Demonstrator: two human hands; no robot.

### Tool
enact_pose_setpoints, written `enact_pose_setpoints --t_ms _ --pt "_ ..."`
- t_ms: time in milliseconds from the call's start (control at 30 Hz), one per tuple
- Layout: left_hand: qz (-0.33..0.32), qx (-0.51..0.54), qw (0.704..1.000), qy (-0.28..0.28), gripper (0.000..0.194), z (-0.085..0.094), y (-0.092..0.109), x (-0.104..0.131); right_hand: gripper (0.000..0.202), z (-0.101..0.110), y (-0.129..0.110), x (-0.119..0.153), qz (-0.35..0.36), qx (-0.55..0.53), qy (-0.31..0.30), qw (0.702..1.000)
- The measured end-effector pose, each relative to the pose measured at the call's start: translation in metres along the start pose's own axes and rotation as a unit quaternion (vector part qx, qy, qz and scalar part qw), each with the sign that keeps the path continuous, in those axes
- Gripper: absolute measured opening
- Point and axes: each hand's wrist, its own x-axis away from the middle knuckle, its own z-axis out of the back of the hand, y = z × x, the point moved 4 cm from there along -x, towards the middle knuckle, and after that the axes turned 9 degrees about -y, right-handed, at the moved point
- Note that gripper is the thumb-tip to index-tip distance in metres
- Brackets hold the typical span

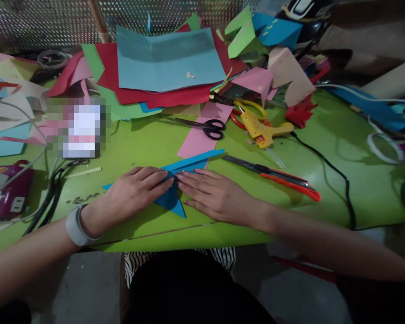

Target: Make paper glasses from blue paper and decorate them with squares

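Note:
A folded blue paper with pointed corners lies on the green table near its front edge. My left hand presses on the paper's left part, its fingers together and pointing right. From the other side my right hand lies flat on the paper, fingers stretched out toward the left. The fingertips of both hands nearly meet at the middle of the paper. One long blue strip-like flap sticks out to the upper right beyond the hands. Part of the paper is hidden under both hands.
Black scissors rest on a pink strip. To the right lie a yellow glue gun with its cord and an orange-black cutter. Stacked coloured sheets stand behind. At left are a phone, cables and a purple object.

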Motion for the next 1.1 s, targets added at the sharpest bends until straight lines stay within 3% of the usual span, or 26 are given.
enact_pose_setpoints --t_ms 600,800,1100 --pt "-0.003 0.01 1.0 0.001 0.032 0.002 -0.001 -0.001 0.049 0.001 -0.001 0.004 -0.015 -0.005 -0.008 1.0" --pt "-0.053 0.063 0.997 0.005 0.033 0.008 0.005 -0.002 0.05 0.002 0.0 0.004 -0.021 -0.021 -0.017 0.999" --pt "-0.068 0.035 0.997 -0.009 0.032 0.008 0.01 -0.004 0.052 0.002 -0.001 0.005 -0.017 0.005 -0.022 1.0"
